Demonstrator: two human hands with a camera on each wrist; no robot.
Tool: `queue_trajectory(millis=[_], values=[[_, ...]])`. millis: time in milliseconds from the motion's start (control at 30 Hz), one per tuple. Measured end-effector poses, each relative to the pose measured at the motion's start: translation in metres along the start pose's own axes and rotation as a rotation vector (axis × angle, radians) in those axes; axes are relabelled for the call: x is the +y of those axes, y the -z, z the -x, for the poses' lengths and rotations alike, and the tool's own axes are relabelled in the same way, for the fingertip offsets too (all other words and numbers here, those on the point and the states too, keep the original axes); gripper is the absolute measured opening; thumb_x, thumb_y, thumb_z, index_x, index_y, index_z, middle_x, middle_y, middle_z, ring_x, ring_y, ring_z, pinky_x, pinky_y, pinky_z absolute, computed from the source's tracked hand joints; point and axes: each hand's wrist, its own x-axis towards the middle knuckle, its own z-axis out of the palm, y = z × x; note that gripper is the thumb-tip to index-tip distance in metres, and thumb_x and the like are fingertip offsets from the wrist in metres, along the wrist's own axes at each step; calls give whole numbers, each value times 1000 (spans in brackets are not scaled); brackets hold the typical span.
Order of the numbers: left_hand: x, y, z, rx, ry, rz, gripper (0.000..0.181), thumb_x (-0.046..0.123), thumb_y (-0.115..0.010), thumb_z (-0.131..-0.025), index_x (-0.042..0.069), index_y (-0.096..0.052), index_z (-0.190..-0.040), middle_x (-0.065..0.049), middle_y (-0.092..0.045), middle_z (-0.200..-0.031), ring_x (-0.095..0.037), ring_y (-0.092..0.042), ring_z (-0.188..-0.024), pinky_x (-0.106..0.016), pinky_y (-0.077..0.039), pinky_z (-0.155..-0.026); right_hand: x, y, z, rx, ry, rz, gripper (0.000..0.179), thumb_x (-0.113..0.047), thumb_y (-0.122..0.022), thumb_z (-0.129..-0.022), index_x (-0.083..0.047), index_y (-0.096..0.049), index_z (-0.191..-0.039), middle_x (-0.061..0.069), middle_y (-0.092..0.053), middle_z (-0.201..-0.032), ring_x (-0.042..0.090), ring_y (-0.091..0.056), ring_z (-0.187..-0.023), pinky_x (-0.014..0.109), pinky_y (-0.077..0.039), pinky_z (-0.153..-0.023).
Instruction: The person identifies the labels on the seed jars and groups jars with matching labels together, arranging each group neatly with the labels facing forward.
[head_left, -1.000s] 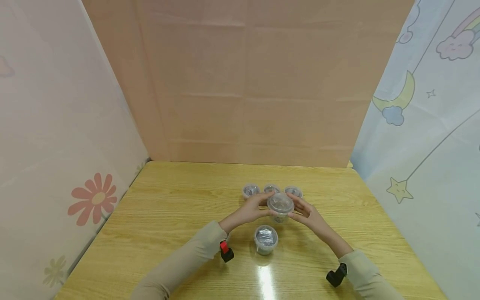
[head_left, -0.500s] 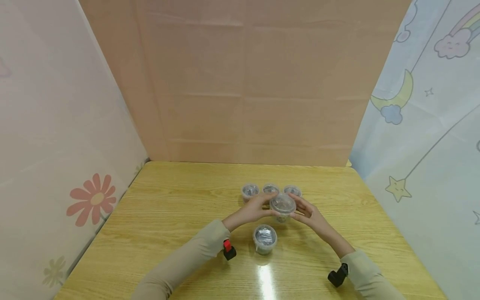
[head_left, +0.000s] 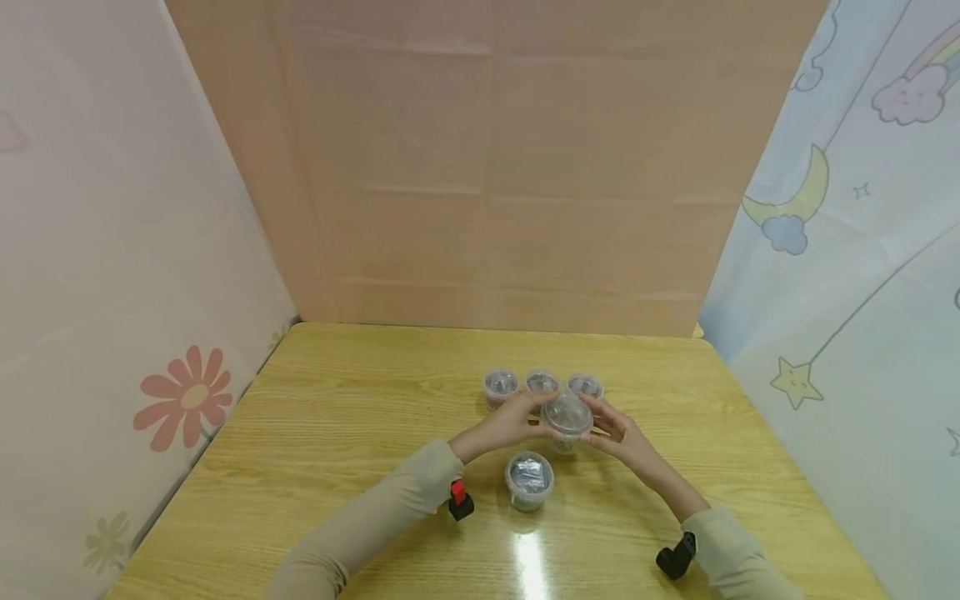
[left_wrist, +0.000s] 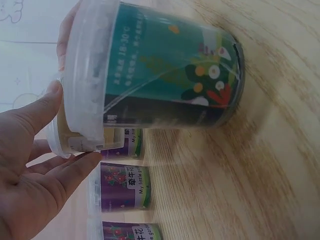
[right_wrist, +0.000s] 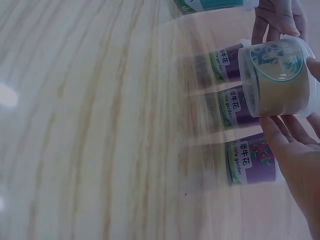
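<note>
Compared with a second earlier, the clear, round, lidded plastic tub with a teal printed emblem [right_wrist: 282, 82] is shifted slightly to the right and nearer or lower. It is gripped from both sides, between the thumb and fingers of the left hand [head_left: 506, 425] and those of the right hand [head_left: 628, 447], each spread only about as far as the tub requires; whether its base is lifted cannot be told. Just beyond, three purple-labelled clear plastic tubs [head_left: 501, 383] are left unmoved in a row; nearer and slightly left, a teal-labelled lidded tub [head_left: 529, 478] is likewise left standing upright. The yellow wood-grain worktop [head_left: 337, 417] is streaked by glare on the near side. It is enclosed by a tan sheet [head_left: 480, 167] at the far edge, a flower-printed pale sheet [head_left: 112, 275] on the left and a moon-and-star-printed pale blue sheet [head_left: 862, 300] on the right.
</note>
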Motion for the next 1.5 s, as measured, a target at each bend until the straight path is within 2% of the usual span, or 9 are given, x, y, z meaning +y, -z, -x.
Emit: queue_trajectory(millis=[200, 567, 867, 1000, 1267, 1500], values=[[-2, -3, -1, -6, 8, -64, 80, 36, -69, -79, 7, -32, -144, -6, -46, -139, -12, -54, -115, -18, -48, -88, 3, 0, 2, 6, 2, 0, 62, -5, -53, -94, -5, -21, -147, 26, -24, -147, 0, -44, -120, 22, -47, -90], [-2, -6, 3, -16, 27, -159, 79, 37, -69, -81, 10, -32, -145, -8, -35, -147, -17, -47, -123, -20, -47, -89, 12, 0, 2, -30, 36, -12, 60, -2, -51, -94, -1, -22, -146, 28, -23, -147, 2, -44, -122, 22, -47, -91], [-1, -7, 2, -20, 42, -203, 80, 42, -68, -80, 10, -33, -144, -8, -35, -147, -18, -48, -122, -19, -48, -87, 15, 3, 0, -49, 27, -20, 61, -1, -52, -93, -3, -23, -147, 27, -21, -148, 1, -44, -121, 22, -47, -91], [0, -9, 2, -18, 53, -218, 81, 42, -69, -79, 10, -34, -144, -8, -35, -147, -18, -50, -120, -18, -49, -84, 17, 3, 1, -57, 30, -21, 60, -1, -51, -93, -2, -23, -147, 27, -19, -149, 1, -44, -122, 22, -48, -90], [4, -11, 2, -23, 83, -243, 79, 41, -70, -79, 8, -37, -142, -13, -40, -143, -15, -59, -103, -15, -48, -77, 16, 3, 1, -65, 44, -15, 61, -2, -53, -93, 3, -21, -145, 30, -17, -148, 0, -44, -122, 20, -46, -92], [2, -13, 1, -45, 91, -278, 79, 42, -70, -79, 7, -38, -142, -13, -39, -143, -16, -60, -101, -15, -49, -77, 18, 4, 1, -87, 50, 6, 60, -1, -52, -93, 4, -22, -145, 32, -17, -147, 0, -43, -121, 18, -44, -93]])
